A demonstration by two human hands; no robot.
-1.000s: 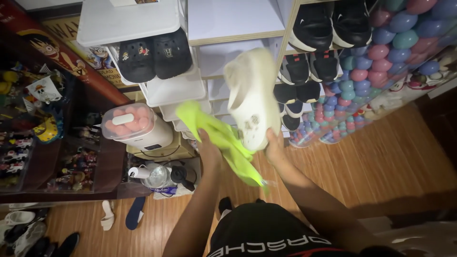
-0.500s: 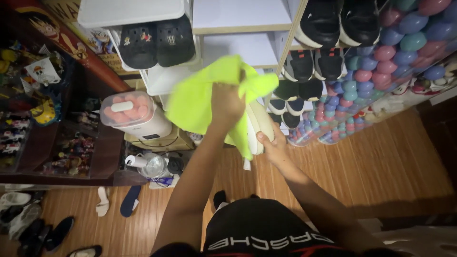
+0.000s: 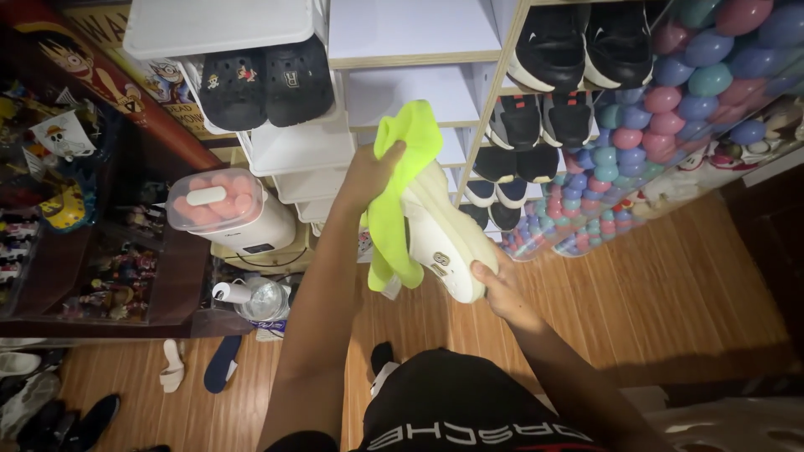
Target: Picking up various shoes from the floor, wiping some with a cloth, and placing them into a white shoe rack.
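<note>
A: What differs from half a second ago?

B: The neon yellow-green cloth (image 3: 395, 194) covered most of the cream-white shoe (image 3: 444, 230) then, spread wide. Now it is bunched into a narrow strip draped down the shoe's side, and the shoe's sole and heel show. The left hand (image 3: 368, 173) has shifted up toward 12 o'clock of the shoe.

A: And the fingers?

B: The left hand's fingers are closed on the cloth's top, pressing it against the shoe. The right hand (image 3: 501, 289) grips the shoe's lower end at about 5 o'clock, fingers curled round it. The shoe hangs in mid-air in front of the white shelf unit (image 3: 410, 50), tilted, its length running from 11 to 5 o'clock.

A: Anything hard to make out?

B: The shoe's upper end is under the cloth. The right thumb is hidden behind the shoe. The small round badge on its sole is too small to tell apart.

A: Counts?

B: One cloth, one held shoe. One pair of black clogs (image 3: 266, 82) at 10 o'clock on the shelf. Four pairs of black-and-white sneakers (image 3: 578, 42) at 1 to 3 o'clock, the lower ones partly cut off. One white appliance (image 3: 230, 213) with a clear lid at 9 o'clock. Many coloured balls (image 3: 695, 92) at 2 o'clock, too many to count.
</note>
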